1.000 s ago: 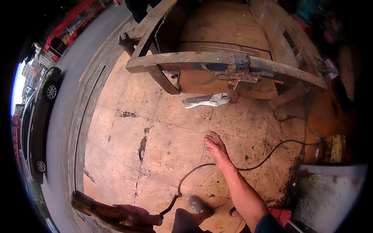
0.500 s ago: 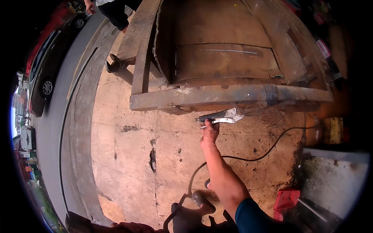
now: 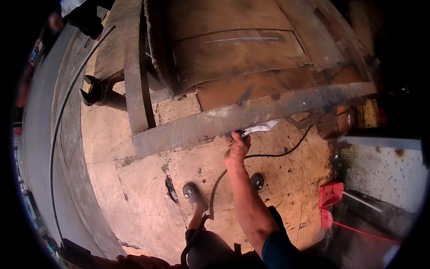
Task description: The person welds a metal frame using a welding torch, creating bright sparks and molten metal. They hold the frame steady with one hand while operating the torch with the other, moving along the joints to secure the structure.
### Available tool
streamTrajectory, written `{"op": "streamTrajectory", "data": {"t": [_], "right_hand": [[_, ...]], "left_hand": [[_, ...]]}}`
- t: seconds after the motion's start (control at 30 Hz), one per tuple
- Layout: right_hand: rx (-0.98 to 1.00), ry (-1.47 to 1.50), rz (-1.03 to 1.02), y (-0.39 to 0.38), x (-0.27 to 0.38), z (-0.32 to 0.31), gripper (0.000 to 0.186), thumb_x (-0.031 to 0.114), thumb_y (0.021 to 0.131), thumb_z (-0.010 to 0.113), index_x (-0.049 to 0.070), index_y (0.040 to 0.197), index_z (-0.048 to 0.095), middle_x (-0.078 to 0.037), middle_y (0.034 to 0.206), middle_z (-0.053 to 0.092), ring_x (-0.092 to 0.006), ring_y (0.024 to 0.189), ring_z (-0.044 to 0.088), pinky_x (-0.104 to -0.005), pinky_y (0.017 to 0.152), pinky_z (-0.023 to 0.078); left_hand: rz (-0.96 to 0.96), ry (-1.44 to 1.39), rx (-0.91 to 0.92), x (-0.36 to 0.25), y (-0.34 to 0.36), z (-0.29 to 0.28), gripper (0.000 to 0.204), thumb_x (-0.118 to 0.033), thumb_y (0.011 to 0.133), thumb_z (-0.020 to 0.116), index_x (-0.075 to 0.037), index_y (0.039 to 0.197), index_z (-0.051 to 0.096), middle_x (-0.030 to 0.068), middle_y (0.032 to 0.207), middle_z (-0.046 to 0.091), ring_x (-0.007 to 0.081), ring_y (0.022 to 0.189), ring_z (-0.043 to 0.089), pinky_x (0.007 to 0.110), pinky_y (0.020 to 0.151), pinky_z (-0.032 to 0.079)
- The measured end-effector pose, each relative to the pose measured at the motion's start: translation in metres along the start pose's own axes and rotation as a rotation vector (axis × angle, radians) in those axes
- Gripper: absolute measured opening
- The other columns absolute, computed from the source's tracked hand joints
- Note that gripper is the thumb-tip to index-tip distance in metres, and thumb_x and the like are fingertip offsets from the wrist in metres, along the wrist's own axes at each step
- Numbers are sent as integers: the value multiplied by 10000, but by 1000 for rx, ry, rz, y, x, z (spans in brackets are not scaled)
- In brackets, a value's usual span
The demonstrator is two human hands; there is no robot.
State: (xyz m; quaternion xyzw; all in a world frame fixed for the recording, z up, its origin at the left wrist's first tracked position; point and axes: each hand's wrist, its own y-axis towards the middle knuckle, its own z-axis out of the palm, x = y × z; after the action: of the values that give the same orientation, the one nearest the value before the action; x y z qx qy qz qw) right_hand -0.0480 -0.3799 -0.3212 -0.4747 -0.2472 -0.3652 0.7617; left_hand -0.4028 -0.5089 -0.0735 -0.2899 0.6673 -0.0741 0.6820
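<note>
My right hand [image 3: 238, 147] reaches forward, its fingers wrapped round the dark handle of locking pliers [image 3: 262, 127]. Their silver jaw end lies against the lower near edge of a rusty steel beam [image 3: 188, 127]. A thin light rod [image 3: 231, 143] pokes out beside the fingers. The beam is the front of a large rusty metal frame with sheet panels [image 3: 233, 56]. At the bottom left, my left hand [image 3: 145, 261] is closed on a dark welding electrode holder [image 3: 78, 254], partly cut off by the picture's edge. A long grey welding rod [image 3: 54, 130] rises from the holder.
A black cable [image 3: 282, 153] runs over the worn paving between my feet. A red dustpan [image 3: 330, 195] and red brush [image 3: 327, 218] lie at right beside a pale spotted panel [image 3: 380, 170]. Far left, a person [image 3: 83, 20] stands near the road.
My right hand has brought the locking pliers up against the beam's underside. The view has shifted, with the frame now nearer and tilted. The left hand keeps its hold.
</note>
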Motion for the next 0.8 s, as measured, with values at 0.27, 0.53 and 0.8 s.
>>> {"op": "streamTrajectory", "data": {"t": [0.27,0.53,0.8], "right_hand": [[101,-265,240,-5,29,-41,253,238,805,730,139,954,551,47,677,443,-78,529,396,-254,476,377],[440,-1056,-217,38,105,-151,235,216,868,652,53,1032,617,-32,826,645,-143,656,529,-237,670,457],[797,-2149,-403,36,224,-86,183,191,833,585,122,995,634,-144,829,655,-335,818,633,-424,691,496]], "left_hand": [[-33,40,69,-15,48,4,234,-212,902,543,-20,1035,529,117,869,553,208,730,533,349,628,478],[-33,51,117,-29,64,17,227,-203,898,549,-20,1031,529,117,864,550,209,726,528,351,626,476],[51,62,240,-59,67,36,220,-194,894,556,-21,1028,529,117,859,546,210,721,523,353,624,474]]}}
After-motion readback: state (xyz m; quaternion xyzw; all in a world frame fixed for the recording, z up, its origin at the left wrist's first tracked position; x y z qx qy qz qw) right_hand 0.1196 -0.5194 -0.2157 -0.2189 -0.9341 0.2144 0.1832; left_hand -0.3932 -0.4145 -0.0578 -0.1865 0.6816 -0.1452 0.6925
